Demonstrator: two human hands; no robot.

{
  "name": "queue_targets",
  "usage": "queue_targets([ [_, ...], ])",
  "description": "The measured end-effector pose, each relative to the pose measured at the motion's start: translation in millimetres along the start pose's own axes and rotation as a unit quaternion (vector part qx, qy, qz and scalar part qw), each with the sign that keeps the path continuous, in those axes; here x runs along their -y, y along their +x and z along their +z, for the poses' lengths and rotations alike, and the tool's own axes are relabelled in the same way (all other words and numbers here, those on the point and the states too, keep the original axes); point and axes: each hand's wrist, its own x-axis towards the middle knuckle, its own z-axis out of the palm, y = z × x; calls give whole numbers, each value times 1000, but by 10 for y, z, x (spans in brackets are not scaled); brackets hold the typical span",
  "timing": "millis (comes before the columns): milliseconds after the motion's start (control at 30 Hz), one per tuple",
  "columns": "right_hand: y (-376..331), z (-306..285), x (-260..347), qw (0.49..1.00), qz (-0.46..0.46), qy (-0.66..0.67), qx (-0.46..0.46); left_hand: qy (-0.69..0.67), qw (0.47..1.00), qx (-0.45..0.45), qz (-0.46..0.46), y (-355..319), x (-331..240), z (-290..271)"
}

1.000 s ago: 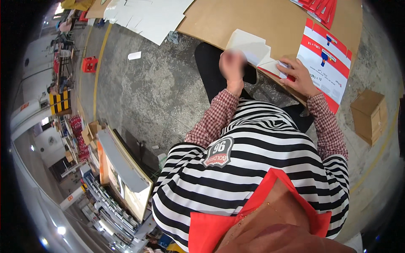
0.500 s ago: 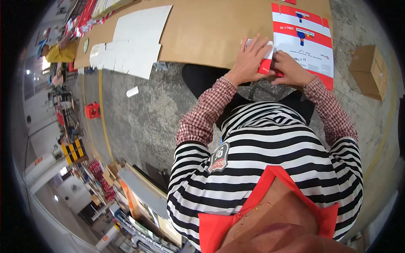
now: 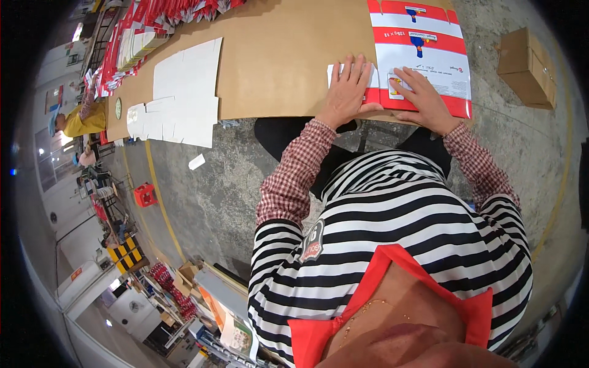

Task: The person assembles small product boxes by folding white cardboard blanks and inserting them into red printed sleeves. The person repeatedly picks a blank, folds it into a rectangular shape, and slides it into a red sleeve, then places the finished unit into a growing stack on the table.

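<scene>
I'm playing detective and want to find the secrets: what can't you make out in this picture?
All in the head view:
- Part of the small white-and-red carton piece: the left hand covers it.
- Whatever is under the right palm: the right hand itself hides it.
- The far end of the red-and-white pile: cut off by the top edge.
- What the person in yellow holds, if anything: too small.

Wears a black-and-white striped top [image 3: 392, 214] with a broad red collar [image 3: 310, 337], dark legwear [image 3: 271, 136] and a thin gold-coloured necklace [image 3: 358, 312]. Shows maroon-and-white checked lower sleeves [image 3: 294, 168], left and right. Bears a dark, pale-edged badge [image 3: 312, 241] at the left.
</scene>
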Motion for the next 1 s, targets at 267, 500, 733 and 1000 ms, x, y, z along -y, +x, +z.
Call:
queue_targets([
  [267, -87, 97, -113, 998, -15, -49, -30, 82, 994, 22, -61, 150, -175, 30],
  [500, -911, -260, -493, 800, 367, 337, -333, 2, 991, -34, -128, 223, -159, 165],
  [733, -473, -60, 331, 693, 348, 467, -425, -305, 933, -155, -110, 605, -1285, 529],
  [1000, -1104, -1006, -1159, 779, 266, 554, -121, -144, 934, -256, -203, 113, -327, -36],
])
